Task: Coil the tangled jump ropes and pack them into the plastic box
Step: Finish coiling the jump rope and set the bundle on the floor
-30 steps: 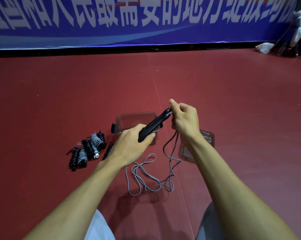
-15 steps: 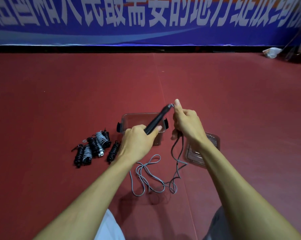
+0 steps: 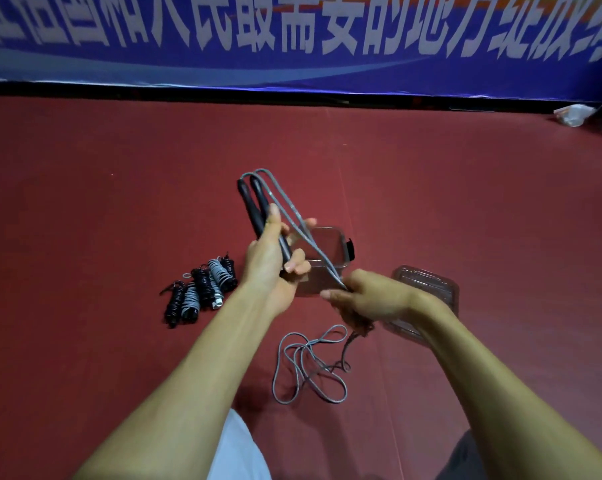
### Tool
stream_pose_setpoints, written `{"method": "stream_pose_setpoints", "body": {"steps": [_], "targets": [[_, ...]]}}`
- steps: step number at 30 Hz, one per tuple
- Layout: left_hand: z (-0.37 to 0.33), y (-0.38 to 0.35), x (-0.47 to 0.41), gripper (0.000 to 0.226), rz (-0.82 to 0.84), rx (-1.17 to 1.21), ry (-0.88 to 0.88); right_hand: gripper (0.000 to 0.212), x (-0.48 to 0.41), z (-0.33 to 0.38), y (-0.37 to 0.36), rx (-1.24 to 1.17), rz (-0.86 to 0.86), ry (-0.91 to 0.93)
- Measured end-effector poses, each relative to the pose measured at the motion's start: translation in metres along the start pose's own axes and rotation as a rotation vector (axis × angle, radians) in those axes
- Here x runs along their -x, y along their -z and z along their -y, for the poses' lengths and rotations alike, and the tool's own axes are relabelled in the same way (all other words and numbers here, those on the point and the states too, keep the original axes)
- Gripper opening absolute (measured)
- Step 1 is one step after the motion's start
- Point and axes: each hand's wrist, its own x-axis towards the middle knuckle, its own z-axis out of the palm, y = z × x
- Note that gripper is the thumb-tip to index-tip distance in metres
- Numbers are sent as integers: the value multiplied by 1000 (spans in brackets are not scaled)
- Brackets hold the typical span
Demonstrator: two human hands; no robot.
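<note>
My left hand point(image 3: 270, 268) grips the two black handles point(image 3: 254, 206) of a jump rope, held side by side and pointing up and away. The grey cord point(image 3: 292, 220) arches out of the handle tips and runs taut down to my right hand point(image 3: 368, 299), which is closed on it. Below that hand the rest of the cord point(image 3: 310, 368) lies in loose tangled loops on the red floor. The clear plastic box point(image 3: 330, 261) stands open on the floor just behind my hands. Several coiled ropes point(image 3: 202, 292) lie in a cluster to its left.
The clear lid point(image 3: 427, 292) lies on the floor right of the box, partly under my right wrist. A blue banner point(image 3: 292, 39) runs along the far wall. A white bag point(image 3: 573, 114) sits at the far right. My knees show at the bottom edge.
My left hand turned the handles from slanting right to pointing up and away. My right hand slid down from the handle tips along the cord, pulling it taut.
</note>
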Motion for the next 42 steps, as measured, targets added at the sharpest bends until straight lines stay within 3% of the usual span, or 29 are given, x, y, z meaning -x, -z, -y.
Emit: {"method": "stream_pose_setpoints", "body": {"steps": [3,7,13,17,21,25,29,32,35,37,39,42], "targets": [[-2,6,-6,39,-138,-19,-52,45,0,-3,1,109,-13,-53],[4,13,-12,42,-261,-272,-137,48,5,-2,8,211,-81,-31],[12,20,-21,43,-292,-633,-174,44,19,-5,27,253,-244,45],[17,22,-20,76,-191,-844,-71,48,28,-9,40,258,-345,70],[24,20,-11,48,54,-1518,-131,30,29,-12,44,219,-470,154],[32,10,1,67,224,-1803,-104,54,25,-17,46,174,-601,105],[34,10,2,93,415,-1745,-180,63,28,-21,49,66,-621,49],[32,11,4,69,577,-1571,-231,48,32,-21,52,-89,-577,62],[31,8,10,48,666,-1416,-292,35,36,-15,52,-428,-477,115],[30,4,15,46,670,-1289,-339,24,37,-13,53,-646,-438,131],[28,-2,19,42,618,-1158,-396,28,34,-14,55,-843,-404,107],[24,-8,17,40,406,-991,-430,31,28,-16,54,-982,-354,76]]}}
